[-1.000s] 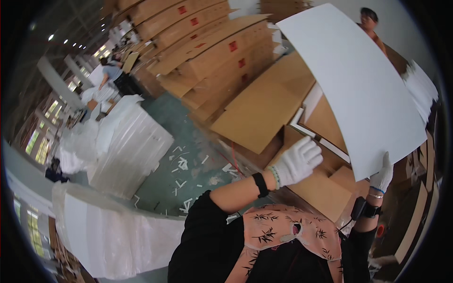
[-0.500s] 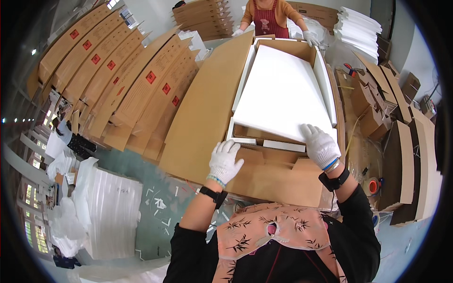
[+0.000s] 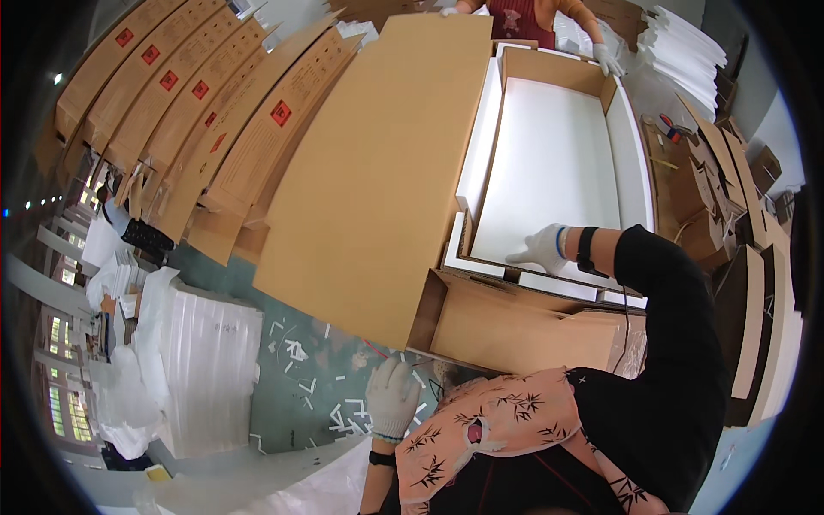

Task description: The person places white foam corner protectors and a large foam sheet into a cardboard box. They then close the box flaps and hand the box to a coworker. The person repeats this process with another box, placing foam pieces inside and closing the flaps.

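The large open cardboard box (image 3: 481,215) serves as the reference for all positions

Right hand (image 3: 539,249), white-gloved: lies inside the box at its near end, fingers spread flat on the white foam panel (image 3: 558,163) that lines the box floor. The hand is open and clasps nothing; it presses on the panel only. Half a second ago this hand rested on the near edge of the box with the panel just below the rim; one second ago the panel was held up in the air. The panel is therefore now seated in the box, which suggests the insertion step is essentially done and only final pressing remains

Left hand (image 3: 391,399), white-gloved: hangs below the near left corner of the box, clear of the cardboard, fingers loosely extended and empty. Half a second ago it was against the near flap (image 3: 515,326); it has since come away

Surroundings: the wide left flap (image 3: 378,172) lies open to the left of the box. A co-worker's gloved hand (image 3: 606,58) holds the far right corner. Stacked flat cartons (image 3: 197,112) lean left of the box; white foam scraps (image 3: 296,352) litter the floor below its left flap
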`<control>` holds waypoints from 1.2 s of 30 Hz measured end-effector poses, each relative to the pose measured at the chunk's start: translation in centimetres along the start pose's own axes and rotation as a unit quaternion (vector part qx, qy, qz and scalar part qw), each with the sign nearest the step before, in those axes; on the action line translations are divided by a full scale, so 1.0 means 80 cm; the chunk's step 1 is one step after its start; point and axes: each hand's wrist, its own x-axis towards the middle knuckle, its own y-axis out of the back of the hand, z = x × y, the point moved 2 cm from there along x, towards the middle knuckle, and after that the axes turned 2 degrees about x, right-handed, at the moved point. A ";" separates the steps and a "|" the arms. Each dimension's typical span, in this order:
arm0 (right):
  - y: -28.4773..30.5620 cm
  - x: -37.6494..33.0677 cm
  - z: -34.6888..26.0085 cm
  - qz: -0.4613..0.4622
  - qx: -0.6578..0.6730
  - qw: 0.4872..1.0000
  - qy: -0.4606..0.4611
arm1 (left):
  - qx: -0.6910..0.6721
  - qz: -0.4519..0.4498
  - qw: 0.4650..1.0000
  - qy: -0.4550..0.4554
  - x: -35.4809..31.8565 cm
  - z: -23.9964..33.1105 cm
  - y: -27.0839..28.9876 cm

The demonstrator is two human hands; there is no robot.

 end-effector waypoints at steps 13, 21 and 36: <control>-0.027 -0.005 0.029 0.156 0.135 0.977 -0.047 | 0.044 -0.091 0.980 0.171 -0.105 -0.108 -0.049; -0.121 -0.238 -0.083 0.525 0.358 0.735 -0.235 | 0.106 -0.277 0.949 -0.105 0.068 -0.048 -0.107; -0.124 -0.398 -0.700 0.792 0.340 0.389 -0.326 | 0.272 -0.385 0.697 -0.540 0.122 0.103 -0.229</control>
